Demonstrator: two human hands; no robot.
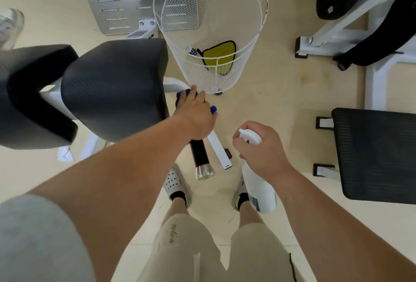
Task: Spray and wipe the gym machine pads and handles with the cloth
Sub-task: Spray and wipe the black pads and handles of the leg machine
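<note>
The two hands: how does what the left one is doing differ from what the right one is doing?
The left hand grips a blue cloth around the black handle; the right hand holds a white spray bottle. The left hand reaches farther forward, near the wire basket; the right hand is nearer the body. Both are curled round something.

cloth [181,97] deep blue | spray bottle [258,187] white | pads [114,88] black, fine woven texture | wire basket [211,33] white mesh | handle [199,153] black, silver cap
</note>
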